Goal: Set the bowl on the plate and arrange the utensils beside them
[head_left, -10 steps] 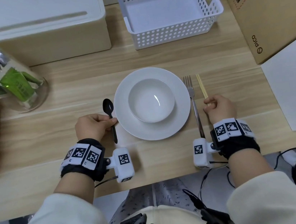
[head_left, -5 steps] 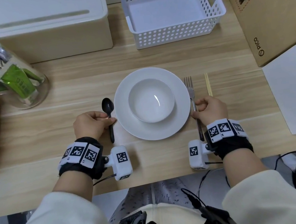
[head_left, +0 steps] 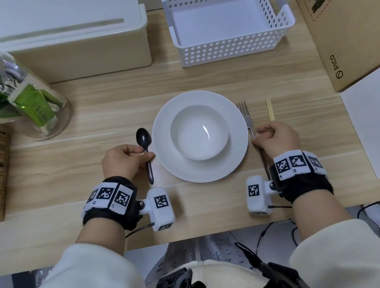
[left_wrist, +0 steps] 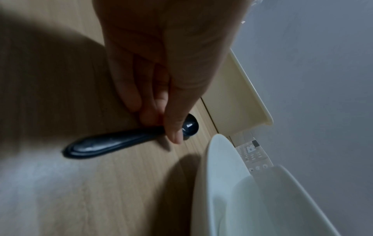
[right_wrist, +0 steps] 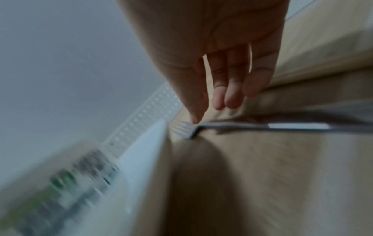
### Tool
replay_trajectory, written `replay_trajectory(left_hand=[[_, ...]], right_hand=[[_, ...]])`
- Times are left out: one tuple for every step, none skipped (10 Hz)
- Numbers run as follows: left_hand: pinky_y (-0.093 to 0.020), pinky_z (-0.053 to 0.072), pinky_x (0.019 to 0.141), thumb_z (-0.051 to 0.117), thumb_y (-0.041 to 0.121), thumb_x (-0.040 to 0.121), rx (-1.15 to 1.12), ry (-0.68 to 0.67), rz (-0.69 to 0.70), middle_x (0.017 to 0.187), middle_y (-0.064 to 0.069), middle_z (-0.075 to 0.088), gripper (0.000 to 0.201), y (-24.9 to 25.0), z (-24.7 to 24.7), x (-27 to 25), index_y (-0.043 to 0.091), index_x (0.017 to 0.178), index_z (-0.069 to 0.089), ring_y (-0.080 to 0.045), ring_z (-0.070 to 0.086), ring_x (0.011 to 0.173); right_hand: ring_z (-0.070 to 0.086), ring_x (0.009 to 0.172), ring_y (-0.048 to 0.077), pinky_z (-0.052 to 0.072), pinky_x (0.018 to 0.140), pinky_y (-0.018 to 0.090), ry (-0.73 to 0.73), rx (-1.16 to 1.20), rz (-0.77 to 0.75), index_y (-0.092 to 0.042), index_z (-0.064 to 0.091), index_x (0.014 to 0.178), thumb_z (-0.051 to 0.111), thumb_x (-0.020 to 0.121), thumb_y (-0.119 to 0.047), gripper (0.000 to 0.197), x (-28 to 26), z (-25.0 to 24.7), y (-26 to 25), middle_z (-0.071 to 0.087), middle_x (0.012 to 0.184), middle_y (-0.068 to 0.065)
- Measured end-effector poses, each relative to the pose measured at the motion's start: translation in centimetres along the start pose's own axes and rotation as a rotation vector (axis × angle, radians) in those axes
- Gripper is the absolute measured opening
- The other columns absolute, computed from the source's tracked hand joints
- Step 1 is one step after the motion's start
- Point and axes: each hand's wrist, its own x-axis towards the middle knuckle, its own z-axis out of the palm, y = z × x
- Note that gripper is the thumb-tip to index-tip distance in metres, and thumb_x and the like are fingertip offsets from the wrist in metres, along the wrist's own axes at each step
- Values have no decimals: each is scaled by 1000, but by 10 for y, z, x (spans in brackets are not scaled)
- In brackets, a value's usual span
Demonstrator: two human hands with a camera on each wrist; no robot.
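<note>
Pale wooden bench (head_left: 200,79) carries a round white ceramic plate (head_left: 169,161) with a white bowl (head_left: 199,131) centred on it. At nine o'clock, the left hand (head_left: 124,163) pinches a black plastic spoon (head_left: 144,137); at three o'clock, the right hand (head_left: 278,140) touches a silver metal fork (head_left: 244,115), its grip unclear. Beyond lie wooden chopsticks (head_left: 270,110). Nudging either utensil inward could knock the plate off centre.

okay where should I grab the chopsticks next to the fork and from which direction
Pinch the chopsticks across their far end, coming straight down from above. They lie flat on the table, pointing away, and the right hand covers the near part, so only that end is free.
</note>
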Motion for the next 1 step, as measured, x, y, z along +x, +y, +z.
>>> replay_trajectory(left_hand=[[-31, 54, 76, 83, 14, 61, -8, 11, -22, 71, 0, 67, 20, 1, 1, -2, 16, 70, 64, -18, 62, 61]], right_hand=[[57, 71, 16, 51, 84, 34, 112, 157, -79, -13, 69, 101, 58, 83, -13, 21, 2, -25, -25, 61, 75, -1]])
